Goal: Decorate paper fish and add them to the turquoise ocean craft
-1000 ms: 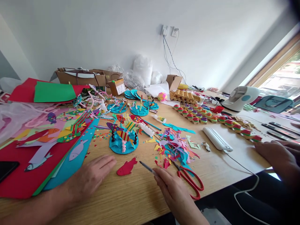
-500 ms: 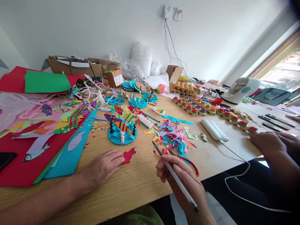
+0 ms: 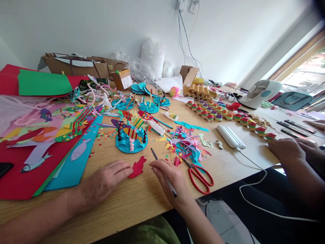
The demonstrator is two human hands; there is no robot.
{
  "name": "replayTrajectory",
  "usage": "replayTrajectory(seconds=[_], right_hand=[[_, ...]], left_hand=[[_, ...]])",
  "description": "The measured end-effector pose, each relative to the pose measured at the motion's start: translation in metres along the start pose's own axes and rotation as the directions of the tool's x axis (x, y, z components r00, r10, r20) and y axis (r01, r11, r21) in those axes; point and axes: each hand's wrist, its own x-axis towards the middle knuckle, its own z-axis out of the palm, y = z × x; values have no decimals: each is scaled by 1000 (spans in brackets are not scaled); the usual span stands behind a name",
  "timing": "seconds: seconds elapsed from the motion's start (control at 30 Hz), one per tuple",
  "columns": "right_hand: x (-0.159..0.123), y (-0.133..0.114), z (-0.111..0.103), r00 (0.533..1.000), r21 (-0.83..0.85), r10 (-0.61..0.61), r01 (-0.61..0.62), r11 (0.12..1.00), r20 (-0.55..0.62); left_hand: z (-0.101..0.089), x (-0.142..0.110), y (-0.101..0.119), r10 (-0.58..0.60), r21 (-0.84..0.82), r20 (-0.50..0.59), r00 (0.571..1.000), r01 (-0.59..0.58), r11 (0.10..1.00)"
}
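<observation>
Flat on the table lies a red paper fish [image 3: 137, 167]. Stretched-out fingers of my left hand [image 3: 108, 178] rest on its left edge; the thumb is hidden. My right hand [image 3: 169, 178] is closed round a slim pen [image 3: 169, 184], just right of the fish and a little above the table. Red-handled scissors [image 3: 200, 178] lie beside that hand, their blades partly under paper scraps [image 3: 189, 142]. Behind the fish stands a blue paper-covered disc [image 3: 124, 146] bearing several patterned paper fish [image 3: 130, 131].
Coloured sheets [image 3: 63, 169] with paper fish cover the left side. Glue bottles [image 3: 171, 116], egg-carton pieces [image 3: 200, 92] and a white power strip-like device [image 3: 230, 137] with a cable lie rightward. Another person's hands [image 3: 288, 149] rest at the right edge. Boxes [image 3: 76, 67] line the wall.
My right hand with the pen has moved left, closer to the red paper fish, uncovering the scissors. My left hand stays at the fish. The view has shifted slightly.
</observation>
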Motion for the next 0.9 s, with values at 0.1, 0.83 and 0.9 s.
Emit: replayTrajectory(seconds=[0.1, 0.83, 0.9], right_hand=[[8, -1, -2, 996, -159, 9, 6, 987, 89], [6, 18, 20, 996, -263, 25, -2, 965, 84], [6, 17, 16, 998, -286, 37, -20, 958, 54]], left_hand=[[0, 1, 1, 19, 18, -15, 1000, -19, 1000], [2, 0, 11, 242, 28, 137, 960, -248, 968], [2, -3, 10, 236, 72, 102, 966, -244, 967]])
